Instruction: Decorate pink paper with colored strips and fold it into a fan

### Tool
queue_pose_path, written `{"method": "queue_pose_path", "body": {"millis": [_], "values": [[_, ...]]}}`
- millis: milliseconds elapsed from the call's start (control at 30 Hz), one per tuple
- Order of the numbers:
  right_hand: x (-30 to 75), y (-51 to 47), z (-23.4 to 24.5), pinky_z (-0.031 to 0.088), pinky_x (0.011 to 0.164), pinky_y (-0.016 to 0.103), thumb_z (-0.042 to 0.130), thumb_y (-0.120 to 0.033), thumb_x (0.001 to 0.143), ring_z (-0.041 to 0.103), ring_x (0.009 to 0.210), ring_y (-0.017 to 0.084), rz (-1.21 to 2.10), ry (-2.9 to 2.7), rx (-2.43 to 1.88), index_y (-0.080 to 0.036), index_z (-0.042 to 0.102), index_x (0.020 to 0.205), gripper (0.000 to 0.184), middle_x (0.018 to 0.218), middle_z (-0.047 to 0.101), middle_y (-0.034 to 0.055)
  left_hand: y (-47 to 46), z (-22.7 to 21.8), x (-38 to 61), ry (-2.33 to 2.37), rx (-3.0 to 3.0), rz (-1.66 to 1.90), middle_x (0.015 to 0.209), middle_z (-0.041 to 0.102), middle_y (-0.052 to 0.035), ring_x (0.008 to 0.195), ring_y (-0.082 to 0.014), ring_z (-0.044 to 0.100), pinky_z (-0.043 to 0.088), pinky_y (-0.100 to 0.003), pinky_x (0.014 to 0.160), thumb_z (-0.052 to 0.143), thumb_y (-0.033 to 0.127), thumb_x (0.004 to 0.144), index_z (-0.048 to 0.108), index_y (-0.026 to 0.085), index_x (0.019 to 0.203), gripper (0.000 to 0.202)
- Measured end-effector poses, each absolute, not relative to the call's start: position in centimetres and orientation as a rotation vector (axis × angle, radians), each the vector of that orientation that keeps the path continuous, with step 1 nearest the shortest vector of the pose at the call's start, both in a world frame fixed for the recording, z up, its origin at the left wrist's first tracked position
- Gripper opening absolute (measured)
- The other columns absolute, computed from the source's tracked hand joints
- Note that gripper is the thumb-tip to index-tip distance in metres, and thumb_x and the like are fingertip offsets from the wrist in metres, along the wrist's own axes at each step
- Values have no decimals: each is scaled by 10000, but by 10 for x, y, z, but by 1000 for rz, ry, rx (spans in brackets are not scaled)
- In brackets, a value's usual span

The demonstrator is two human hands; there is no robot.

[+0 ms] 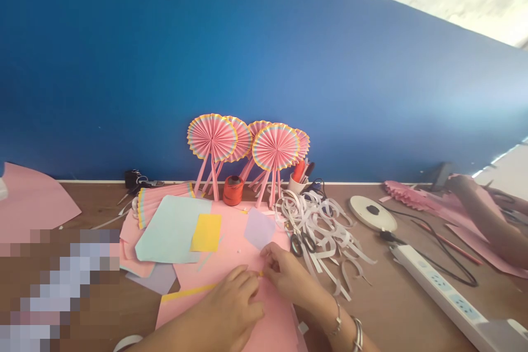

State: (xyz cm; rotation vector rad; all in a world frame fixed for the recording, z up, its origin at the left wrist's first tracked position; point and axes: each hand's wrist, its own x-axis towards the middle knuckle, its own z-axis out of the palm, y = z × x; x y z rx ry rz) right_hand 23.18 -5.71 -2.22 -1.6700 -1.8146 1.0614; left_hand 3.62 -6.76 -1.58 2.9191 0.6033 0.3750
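A pink sheet of paper [185, 316] with a yellow strip [190, 292] along its far edge lies in front of me. My left hand [233, 302] rests on this sheet, its fingers bent and pressed together at the strip, partly covering it. Just to the right, my right hand [284, 275] has its thumb and fingers closed at the same edge; a bit of yellow shows between the hands. What lies under the fingertips is hidden. Beyond the hands are a light blue sheet [165, 231], a yellow piece [207, 232] and a lilac piece [259, 228].
Pleated pink paper fans [212, 138] stand against the blue wall [165, 55] behind a red spool [233, 191]. Scissors [303, 243] lie by curled white strips [325, 225]. A power strip [441, 286] is on the right. Another person's arm [482, 209] reaches over pink paper there.
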Motion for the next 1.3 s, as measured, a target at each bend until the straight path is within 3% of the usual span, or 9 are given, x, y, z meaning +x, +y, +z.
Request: {"method": "queue_pose_path", "body": {"millis": [1300], "values": [[224, -57, -18, 299, 534, 204, 457, 2, 672, 444, 553, 110, 919, -1880, -1762, -157, 520, 931, 310, 585, 469, -65, -67, -23, 35, 603, 2853, 427, 949, 562, -64, 1026, -231, 492, 389, -388, 977, 532, 147, 792, 547, 201, 762, 63]]}}
